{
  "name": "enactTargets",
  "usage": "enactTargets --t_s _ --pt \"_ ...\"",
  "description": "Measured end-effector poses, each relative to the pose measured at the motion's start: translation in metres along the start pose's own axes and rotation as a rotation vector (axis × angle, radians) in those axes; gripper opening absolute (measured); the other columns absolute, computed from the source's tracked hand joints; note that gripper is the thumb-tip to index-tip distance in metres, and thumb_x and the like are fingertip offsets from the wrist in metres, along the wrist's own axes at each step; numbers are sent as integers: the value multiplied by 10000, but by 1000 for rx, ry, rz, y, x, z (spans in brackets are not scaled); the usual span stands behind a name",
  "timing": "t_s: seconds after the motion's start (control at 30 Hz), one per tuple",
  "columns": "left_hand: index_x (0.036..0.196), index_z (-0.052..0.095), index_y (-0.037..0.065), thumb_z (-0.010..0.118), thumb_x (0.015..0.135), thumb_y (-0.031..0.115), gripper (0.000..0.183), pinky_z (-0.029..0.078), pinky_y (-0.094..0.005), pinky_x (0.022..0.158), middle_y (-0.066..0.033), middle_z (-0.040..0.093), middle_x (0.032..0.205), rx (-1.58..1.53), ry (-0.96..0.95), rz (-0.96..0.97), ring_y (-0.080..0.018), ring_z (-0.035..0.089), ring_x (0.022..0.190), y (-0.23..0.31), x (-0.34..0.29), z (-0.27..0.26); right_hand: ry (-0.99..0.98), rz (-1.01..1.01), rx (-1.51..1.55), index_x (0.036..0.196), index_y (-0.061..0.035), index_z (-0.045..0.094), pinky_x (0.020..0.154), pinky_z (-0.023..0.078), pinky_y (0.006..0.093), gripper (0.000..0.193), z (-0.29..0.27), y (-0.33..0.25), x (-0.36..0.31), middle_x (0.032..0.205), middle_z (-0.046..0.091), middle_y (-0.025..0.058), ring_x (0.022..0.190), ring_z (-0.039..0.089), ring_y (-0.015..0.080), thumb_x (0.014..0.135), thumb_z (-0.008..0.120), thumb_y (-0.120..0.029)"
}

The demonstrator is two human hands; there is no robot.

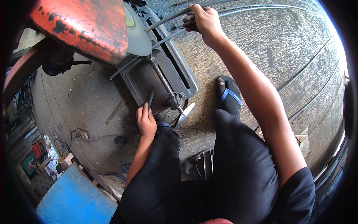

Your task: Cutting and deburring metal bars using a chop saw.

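Observation:
My right hand [204,23] reaches far forward, its fingers closed round a long grey metal rod [167,19]. That rod runs to the cutting disc [140,42] of a cut-off saw, under its worn red guard [80,30]. A second rod [169,38] lies beside it, passing by the hand and the saw's vise. My left hand [146,120], at the near edge of the saw's base [140,80], grips a short dark rod piece [151,98] between thumb and fingers. Right of it are the vise screw [162,78] and its flat crank handle [185,115].
Long thin rods [309,65] lie across the worn floor at the right. My sandalled feet [229,95] stand close to the saw. A blue metal box or panel [76,198] is at the lower left, near clutter. Dark curved metal pieces [201,164] lie between my legs.

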State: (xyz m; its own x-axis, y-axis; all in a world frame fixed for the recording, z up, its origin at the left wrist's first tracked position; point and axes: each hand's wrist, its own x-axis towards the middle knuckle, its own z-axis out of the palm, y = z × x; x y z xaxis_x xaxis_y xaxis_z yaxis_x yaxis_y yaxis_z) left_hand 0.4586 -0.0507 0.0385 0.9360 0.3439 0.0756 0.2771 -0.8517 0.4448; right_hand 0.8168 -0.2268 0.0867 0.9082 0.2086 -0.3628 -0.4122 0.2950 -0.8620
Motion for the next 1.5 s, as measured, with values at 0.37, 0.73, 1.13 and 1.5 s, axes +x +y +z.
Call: enactTargets --t_s 0.37,0.73,1.13,1.5 --pt "1169 592 -47 556 879 28 301 445 -431 820 -190 560 1009 6 0 3 -373 546 928 0 0 1 -46 -109 -33 862 101 578 547 589 340 293 0 -11 -17 684 630 157 574 670 244 891 523 -185" --pt "1194 588 -46 546 882 16 321 442 -402 837 -176 571 1015 30 -3 21 -347 552 939 0 -1 1 -64 -100 -45 879 78 583 555 579 321 297 -1 -11 -20 698 638 145 587 671 226 900 533 -213" --pt "1187 593 -38 569 867 21 326 439 -421 823 -170 554 1014 25 2 28 -353 538 927 -1 -1 1 -70 -59 -80 940 48 582 550 566 305 290 -4 -10 -18 723 654 132 583 660 200 921 547 -240" --pt "1189 593 -38 560 870 27 328 435 -427 839 -179 549 1027 20 -14 20 -361 531 949 -1 -1 1 -60 -70 -101 956 65 580 550 571 310 307 -1 -11 -19 731 653 147 585 661 208 926 544 -238"
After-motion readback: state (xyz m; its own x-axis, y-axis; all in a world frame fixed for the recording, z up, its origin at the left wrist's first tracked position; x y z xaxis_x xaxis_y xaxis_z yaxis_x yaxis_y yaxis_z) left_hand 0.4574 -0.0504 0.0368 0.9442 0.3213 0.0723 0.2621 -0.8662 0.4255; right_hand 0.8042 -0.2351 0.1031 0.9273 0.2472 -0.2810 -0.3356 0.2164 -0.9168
